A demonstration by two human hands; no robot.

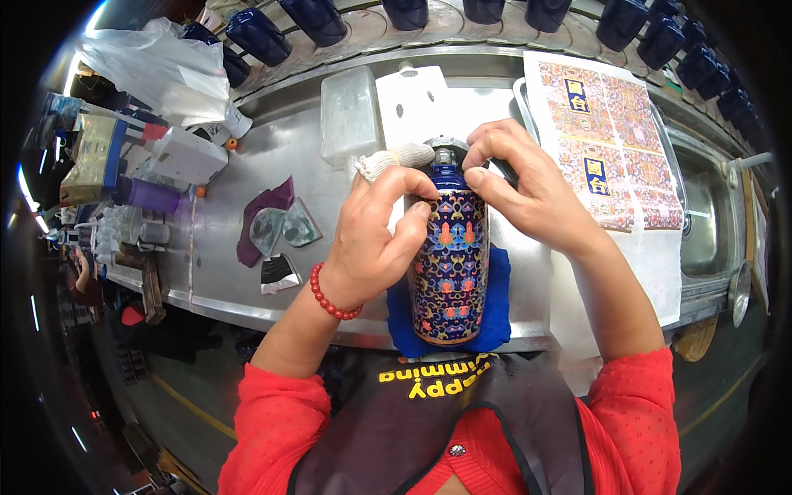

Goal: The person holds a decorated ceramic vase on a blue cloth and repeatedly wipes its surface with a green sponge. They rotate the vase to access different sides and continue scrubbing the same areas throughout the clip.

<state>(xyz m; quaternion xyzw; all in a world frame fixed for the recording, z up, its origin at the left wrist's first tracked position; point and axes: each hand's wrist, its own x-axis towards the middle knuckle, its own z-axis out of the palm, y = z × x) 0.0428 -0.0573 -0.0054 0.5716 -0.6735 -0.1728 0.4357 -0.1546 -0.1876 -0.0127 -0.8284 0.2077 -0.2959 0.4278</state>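
Observation:
A dark blue bottle point(450, 272) with a colourful floral and scroll pattern lies or leans in front of me, its glass neck point(445, 158) pointing away. Under it is a blue cloth point(497, 305). My left hand point(371, 235) is closed in a pinch at the left of the bottle's shoulder, by the pattern's upper edge. A white knitted sleeve point(398, 161) extends beside that hand toward the neck, seemingly over a finger. With thumb and index close together, my right hand point(532, 186) grips the shoulder's right side below the neck.
Printed patterned sheets point(594, 140) lie on white paper at the right, beside a metal sink point(705, 223). Behind the bottle stand a clear plastic container point(350, 115) and a white board point(408, 95). Scraps point(276, 223) lie left. Dark blue bottles point(313, 21) line the far conveyor.

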